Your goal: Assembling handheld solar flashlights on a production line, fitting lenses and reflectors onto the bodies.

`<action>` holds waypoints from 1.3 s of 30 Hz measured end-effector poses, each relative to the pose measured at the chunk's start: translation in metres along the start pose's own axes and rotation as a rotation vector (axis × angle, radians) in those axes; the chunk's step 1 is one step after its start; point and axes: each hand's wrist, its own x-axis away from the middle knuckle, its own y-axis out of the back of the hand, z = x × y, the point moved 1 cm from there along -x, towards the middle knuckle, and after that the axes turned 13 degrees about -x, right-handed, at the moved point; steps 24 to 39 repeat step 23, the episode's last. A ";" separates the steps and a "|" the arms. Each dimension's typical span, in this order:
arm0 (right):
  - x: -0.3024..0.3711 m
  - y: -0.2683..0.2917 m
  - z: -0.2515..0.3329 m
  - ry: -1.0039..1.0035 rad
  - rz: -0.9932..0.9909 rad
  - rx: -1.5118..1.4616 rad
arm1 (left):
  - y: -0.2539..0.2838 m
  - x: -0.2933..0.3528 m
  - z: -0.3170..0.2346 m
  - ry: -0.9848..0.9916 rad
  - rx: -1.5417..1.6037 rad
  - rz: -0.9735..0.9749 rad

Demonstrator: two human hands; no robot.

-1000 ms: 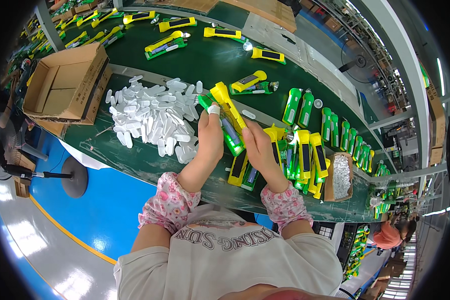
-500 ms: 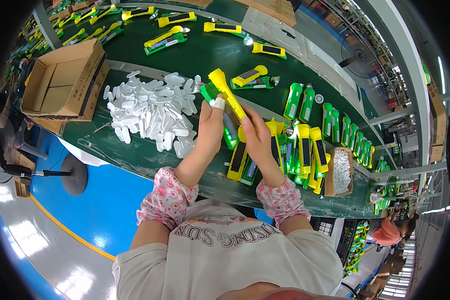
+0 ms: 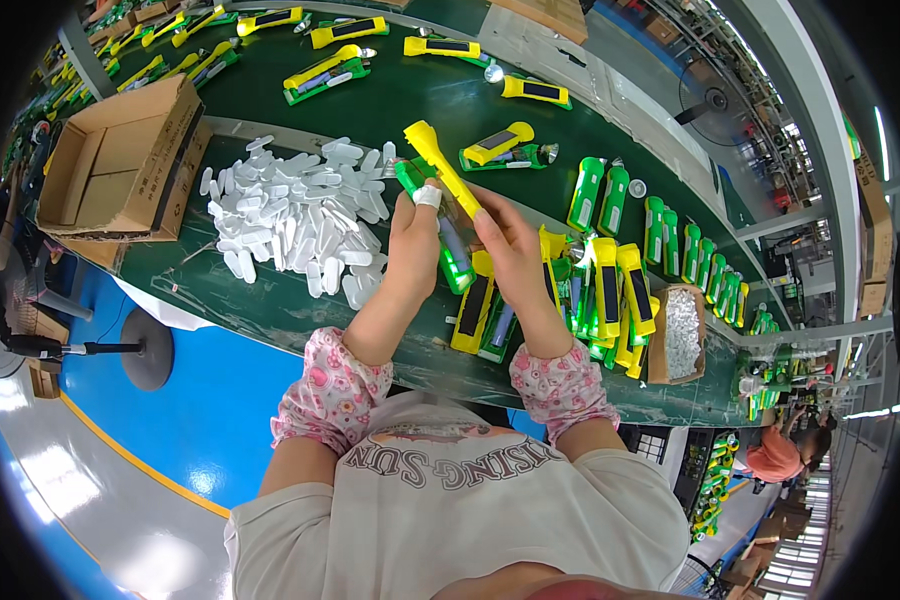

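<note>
In front of me, over the green bench, my left hand (image 3: pixel 413 243) is closed around a green flashlight half (image 3: pixel 456 265) with a grey cylindrical cell inside. White tape wraps one finger of that hand. My right hand (image 3: pixel 513 255) grips the lower end of a yellow flashlight half (image 3: pixel 440 165), which slants above the green one. The two halves lie close together at an angle, like an opened shell; whether they touch is hidden by my fingers. A heap of clear plastic lens pieces (image 3: pixel 315 215) lies just left of my left hand. Opened yellow-and-green flashlights (image 3: pixel 606 290) are piled right of my right hand.
A cardboard box (image 3: pixel 120 165) stands at the bench's left end. A small carton of tiny whitish parts (image 3: pixel 681 335) sits right of the pile. Green flashlights (image 3: pixel 586 195) stand in a row behind it. More flashlights (image 3: pixel 442 47) lie across the far side. A person (image 3: pixel 776 455) is at far right.
Both hands have shifted slightly left and away from me with the flashlight halves. The grips look the same, and the view has moved a little.
</note>
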 end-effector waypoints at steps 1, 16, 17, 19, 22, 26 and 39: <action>0.002 0.002 0.000 0.000 -0.001 0.001 | -0.001 0.001 0.001 0.010 -0.013 -0.017; 0.035 -0.016 -0.017 0.276 -0.080 0.607 | 0.003 -0.004 0.025 -0.059 0.191 -0.048; 0.035 -0.015 -0.019 0.276 -0.082 0.606 | 0.002 -0.005 0.021 -0.066 0.385 0.038; 0.034 -0.015 -0.025 0.309 -0.043 0.712 | -0.003 0.002 0.019 -0.027 0.312 0.008; 0.034 -0.019 -0.017 0.165 0.035 0.759 | -0.005 0.006 0.016 0.004 0.147 -0.025; 0.034 -0.019 -0.018 0.165 0.030 0.756 | -0.005 0.006 0.016 0.002 0.054 -0.015; 0.034 -0.019 -0.018 0.165 0.030 0.756 | -0.005 0.006 0.016 0.002 0.054 -0.015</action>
